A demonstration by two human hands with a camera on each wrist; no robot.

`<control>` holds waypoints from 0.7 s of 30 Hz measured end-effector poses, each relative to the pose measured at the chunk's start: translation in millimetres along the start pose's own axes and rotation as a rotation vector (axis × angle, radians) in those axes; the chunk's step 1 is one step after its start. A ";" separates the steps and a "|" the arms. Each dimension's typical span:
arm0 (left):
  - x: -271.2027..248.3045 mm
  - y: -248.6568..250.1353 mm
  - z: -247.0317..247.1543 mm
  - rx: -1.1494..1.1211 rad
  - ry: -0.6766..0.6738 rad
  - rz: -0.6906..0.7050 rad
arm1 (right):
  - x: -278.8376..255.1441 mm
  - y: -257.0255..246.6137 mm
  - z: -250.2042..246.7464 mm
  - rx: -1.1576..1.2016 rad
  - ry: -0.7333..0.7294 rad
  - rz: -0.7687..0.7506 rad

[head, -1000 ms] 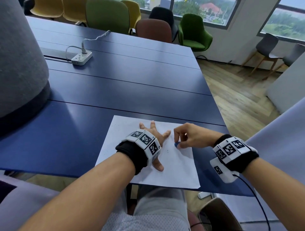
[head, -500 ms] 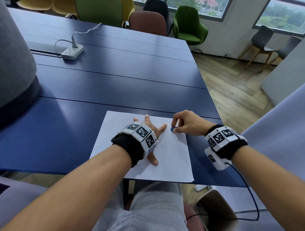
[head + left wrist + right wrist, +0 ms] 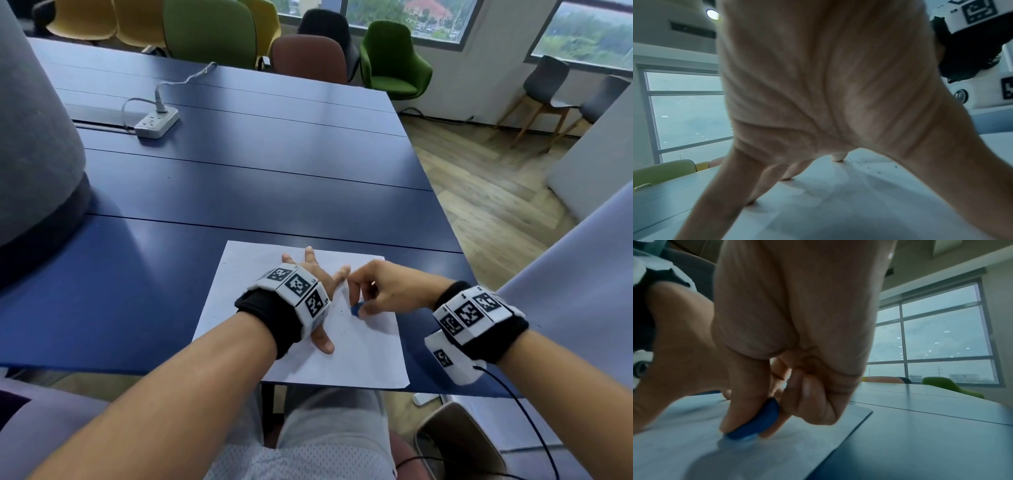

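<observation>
A white sheet of paper (image 3: 346,359) lies at the near edge of the dark blue table (image 3: 239,178). My left hand (image 3: 320,284) presses flat on the sheet with fingers spread straight; in the left wrist view the fingertips (image 3: 838,158) touch the paper (image 3: 838,203). My right hand (image 3: 371,294) pinches a small blue eraser (image 3: 355,310) between thumb and fingers, its lower end on the paper just right of the left hand. The right wrist view shows the blue eraser (image 3: 760,418) pressed on the sheet (image 3: 684,443). Dark crumbs (image 3: 342,313) dot the paper.
A white power strip (image 3: 157,122) with its cable lies far left on the table. A large grey rounded object (image 3: 30,137) stands at the left edge. Coloured chairs (image 3: 394,58) line the far side. The table's right edge drops to a wooden floor (image 3: 486,192).
My right hand with the eraser slid away along the paper, then back toward me, ending closer to the left thumb side. The left hand stayed pressed on the sheet.
</observation>
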State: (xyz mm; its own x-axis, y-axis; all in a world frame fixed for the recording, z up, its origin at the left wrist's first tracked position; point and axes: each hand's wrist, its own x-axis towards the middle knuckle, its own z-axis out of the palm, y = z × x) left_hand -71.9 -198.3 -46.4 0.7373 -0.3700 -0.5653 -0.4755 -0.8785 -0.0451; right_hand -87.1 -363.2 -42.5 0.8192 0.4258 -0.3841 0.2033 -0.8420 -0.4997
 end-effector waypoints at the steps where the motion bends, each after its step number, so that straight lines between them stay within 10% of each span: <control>1: 0.2 -0.4 -0.1 -0.009 0.003 0.001 | 1.4 -1.5 -2.6 -0.016 -0.012 0.003; 5: 0.4 0.8 0.5 -0.012 0.006 0.004 | 10.3 6.8 -5.0 0.013 0.200 0.075; 10: 0.0 1.5 0.1 0.012 -0.001 -0.008 | -3.2 -3.8 5.4 -0.038 -0.056 0.010; 14: 2.0 0.9 1.4 -0.006 -0.003 0.007 | 4.8 8.7 -3.8 -0.019 0.172 0.059; 21: 1.8 1.1 1.3 -0.010 -0.005 0.000 | -1.7 8.9 2.4 -0.032 0.046 0.043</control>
State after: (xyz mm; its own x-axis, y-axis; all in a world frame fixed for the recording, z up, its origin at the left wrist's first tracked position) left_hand -71.7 -199.6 -48.6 0.7348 -0.3681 -0.5696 -0.4706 -0.8816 -0.0373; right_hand -88.0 -370.6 -48.1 0.8515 0.3736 -0.3679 0.1839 -0.8698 -0.4578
